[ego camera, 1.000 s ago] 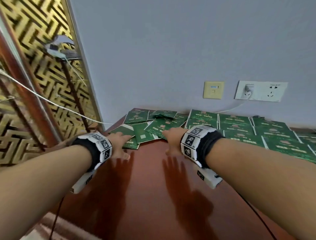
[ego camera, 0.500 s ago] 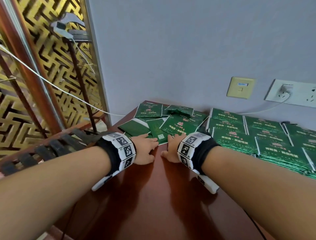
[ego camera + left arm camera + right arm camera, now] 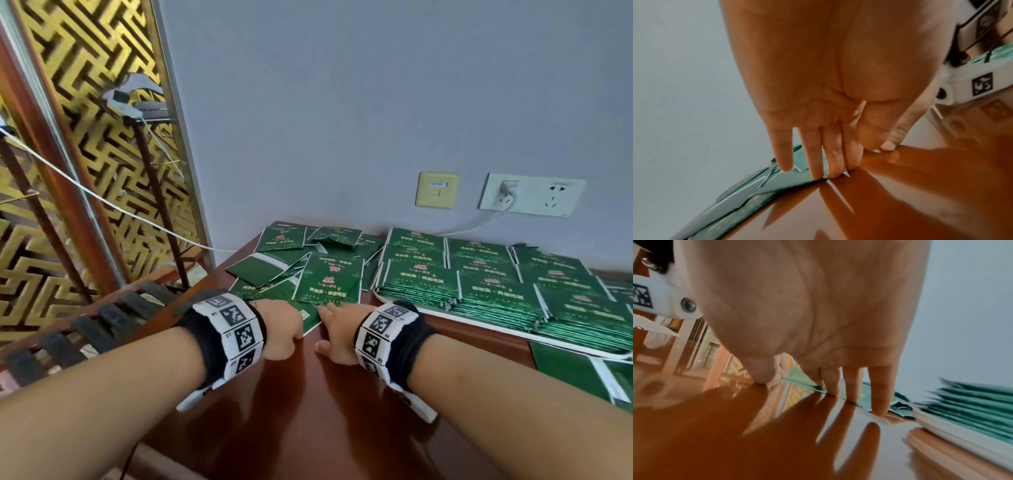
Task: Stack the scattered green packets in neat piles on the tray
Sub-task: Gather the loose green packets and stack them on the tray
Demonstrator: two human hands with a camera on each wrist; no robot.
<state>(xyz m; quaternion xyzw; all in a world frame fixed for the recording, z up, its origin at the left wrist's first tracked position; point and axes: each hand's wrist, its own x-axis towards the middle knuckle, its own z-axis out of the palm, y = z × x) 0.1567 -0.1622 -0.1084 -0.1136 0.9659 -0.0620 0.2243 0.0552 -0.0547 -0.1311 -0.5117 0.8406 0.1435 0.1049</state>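
With both the left hand [image 3: 279, 327] and right hand [image 3: 337, 330] flat-fingered, grasping nothing, on the near edge of the scattered green packets [image 3: 301, 274] left of the tray [image 3: 479, 320], I'd square that edge before lifting

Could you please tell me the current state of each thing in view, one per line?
Loose green packets: scattered, overlapping on the table.
Stacked green packets: neat piles on the tray.
White tray: loaded, flat on the table.
Left hand: straight fingers touching the loose packets' edge.
Right hand: straight fingers touching the same edge.
Wall socket: one plug inserted.
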